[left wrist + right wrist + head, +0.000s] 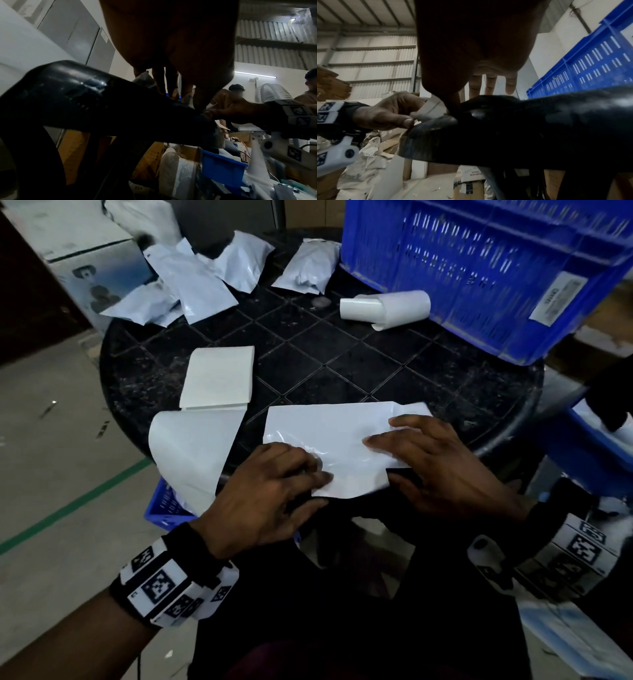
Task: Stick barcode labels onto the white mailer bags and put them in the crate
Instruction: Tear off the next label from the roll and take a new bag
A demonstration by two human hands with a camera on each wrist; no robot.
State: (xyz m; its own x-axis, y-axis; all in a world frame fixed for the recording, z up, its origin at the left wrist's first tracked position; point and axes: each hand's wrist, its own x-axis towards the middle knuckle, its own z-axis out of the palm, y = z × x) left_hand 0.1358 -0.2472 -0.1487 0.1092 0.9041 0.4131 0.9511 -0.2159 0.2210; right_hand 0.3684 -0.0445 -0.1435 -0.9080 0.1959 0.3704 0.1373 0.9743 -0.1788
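Note:
A white mailer bag (329,436) lies flat at the near edge of the black round table (342,364), its near side overhanging the rim. My left hand (274,477) pinches its near left part, fingers on top and thumb under the edge; the right wrist view shows that left hand (388,112) on the bag (431,108). My right hand (431,457) presses straight fingers on the bag's right end. The big blue crate (496,268) stands at the table's back right. A white label stack (219,378) lies left of centre.
Several more white mailer bags (191,285) are piled at the back of the table. A curled backing roll (383,306) lies by the crate, and a peeled backing sheet (191,453) hangs over the near left rim. A small blue bin (161,505) sits below.

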